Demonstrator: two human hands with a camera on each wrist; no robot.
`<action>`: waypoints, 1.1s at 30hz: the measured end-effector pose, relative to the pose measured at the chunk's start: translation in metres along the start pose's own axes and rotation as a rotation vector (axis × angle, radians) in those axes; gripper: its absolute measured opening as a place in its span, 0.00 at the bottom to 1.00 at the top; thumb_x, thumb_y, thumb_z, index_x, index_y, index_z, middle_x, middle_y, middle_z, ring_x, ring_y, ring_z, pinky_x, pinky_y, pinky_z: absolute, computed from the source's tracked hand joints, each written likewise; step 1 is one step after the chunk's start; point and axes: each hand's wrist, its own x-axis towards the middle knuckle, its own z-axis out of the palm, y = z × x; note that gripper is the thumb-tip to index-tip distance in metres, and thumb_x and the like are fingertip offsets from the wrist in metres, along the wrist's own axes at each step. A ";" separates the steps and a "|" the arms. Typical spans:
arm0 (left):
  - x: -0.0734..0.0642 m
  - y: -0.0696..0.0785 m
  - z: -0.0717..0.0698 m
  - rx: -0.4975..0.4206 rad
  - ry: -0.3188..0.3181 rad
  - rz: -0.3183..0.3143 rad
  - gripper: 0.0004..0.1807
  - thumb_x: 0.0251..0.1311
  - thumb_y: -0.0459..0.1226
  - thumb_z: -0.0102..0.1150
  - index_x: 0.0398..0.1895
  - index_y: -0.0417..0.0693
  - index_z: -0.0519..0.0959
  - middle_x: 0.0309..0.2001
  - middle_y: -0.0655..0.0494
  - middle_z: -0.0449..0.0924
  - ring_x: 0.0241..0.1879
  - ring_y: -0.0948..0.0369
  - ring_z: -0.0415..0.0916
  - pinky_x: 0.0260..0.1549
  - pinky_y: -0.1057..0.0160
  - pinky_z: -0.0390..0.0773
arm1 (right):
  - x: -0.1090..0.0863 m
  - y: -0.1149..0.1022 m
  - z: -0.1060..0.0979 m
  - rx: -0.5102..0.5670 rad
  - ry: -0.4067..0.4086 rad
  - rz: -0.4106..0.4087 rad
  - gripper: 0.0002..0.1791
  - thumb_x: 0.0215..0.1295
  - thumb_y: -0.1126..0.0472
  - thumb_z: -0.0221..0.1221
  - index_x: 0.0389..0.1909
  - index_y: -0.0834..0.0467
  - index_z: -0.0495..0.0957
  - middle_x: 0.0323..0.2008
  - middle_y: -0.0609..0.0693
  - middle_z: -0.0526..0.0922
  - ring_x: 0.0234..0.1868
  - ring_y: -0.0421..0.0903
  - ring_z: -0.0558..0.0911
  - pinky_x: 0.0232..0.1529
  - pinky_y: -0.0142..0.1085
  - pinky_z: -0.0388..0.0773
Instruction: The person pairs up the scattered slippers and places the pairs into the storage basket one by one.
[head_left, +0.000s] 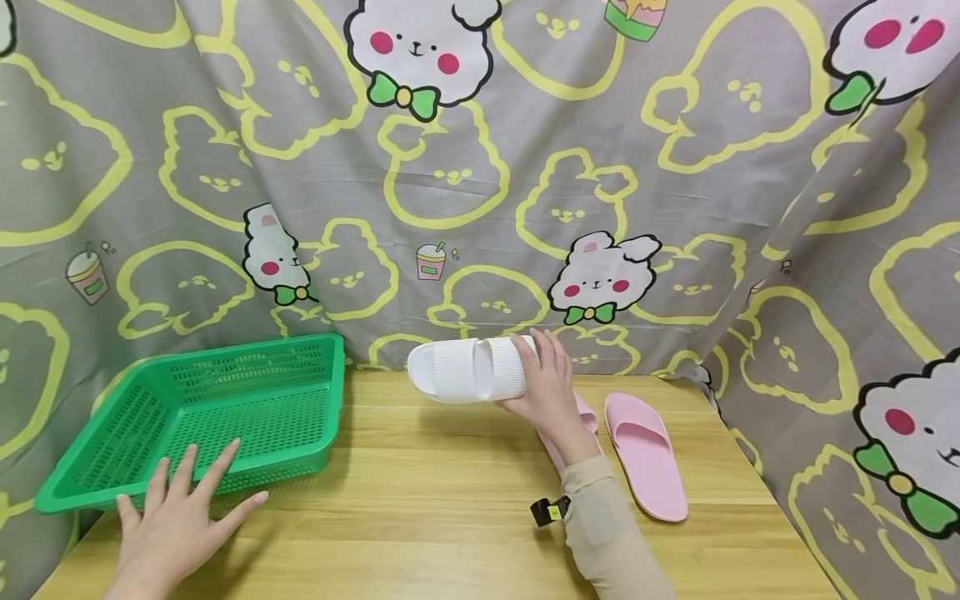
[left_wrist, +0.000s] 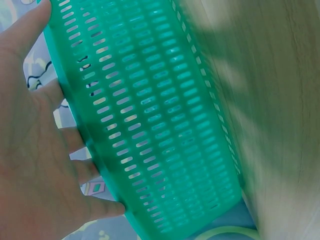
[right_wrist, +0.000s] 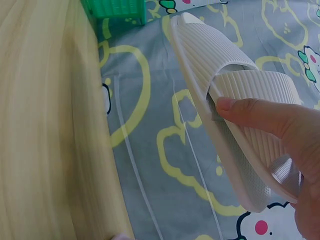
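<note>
Above the table my right hand (head_left: 551, 400) grips a pair of white ribbed slippers (head_left: 465, 369), laid one against the other. In the right wrist view the thumb presses on the strap of one white slipper (right_wrist: 260, 95), while the other fingers are mostly hidden. My left hand (head_left: 176, 521) has its fingers spread at the near rim of a green plastic basket (head_left: 333, 417). From the left wrist, the fingertips appear to meet the edge of the basket (left_wrist: 150, 120); how firmly they touch, I cannot tell. No slippers show inside the basket.
A pink slipper (head_left: 647, 458) lies on the wooden table (head_left: 420, 533) right of my right forearm. Its mate (head_left: 585, 414) is partly hidden behind that arm. A patterned grey curtain (head_left: 465, 208) hangs behind the table and along its right side. A small black wrist device (head_left: 550, 511) sits at my right cuff.
</note>
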 end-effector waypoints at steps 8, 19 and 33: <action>0.000 0.000 0.001 -0.011 0.013 0.005 0.48 0.45 0.72 0.41 0.69 0.74 0.38 0.68 0.31 0.35 0.61 0.27 0.25 0.39 0.20 0.23 | 0.008 -0.009 0.006 -0.001 0.030 -0.018 0.59 0.20 0.42 0.74 0.62 0.46 0.58 0.61 0.58 0.60 0.65 0.58 0.55 0.62 0.56 0.55; 0.001 0.000 -0.001 -0.014 0.046 0.025 0.46 0.46 0.71 0.43 0.68 0.74 0.41 0.67 0.30 0.42 0.63 0.28 0.28 0.40 0.20 0.25 | 0.017 -0.020 0.007 -0.001 -0.002 0.002 0.59 0.21 0.42 0.74 0.63 0.45 0.56 0.63 0.57 0.58 0.66 0.55 0.52 0.64 0.56 0.51; 0.000 -0.002 -0.005 -0.012 0.061 0.070 0.43 0.46 0.69 0.46 0.67 0.75 0.46 0.61 0.31 0.56 0.62 0.29 0.37 0.40 0.20 0.29 | 0.019 -0.027 0.013 0.012 0.053 -0.035 0.61 0.16 0.41 0.74 0.62 0.47 0.57 0.61 0.58 0.60 0.63 0.58 0.55 0.61 0.53 0.54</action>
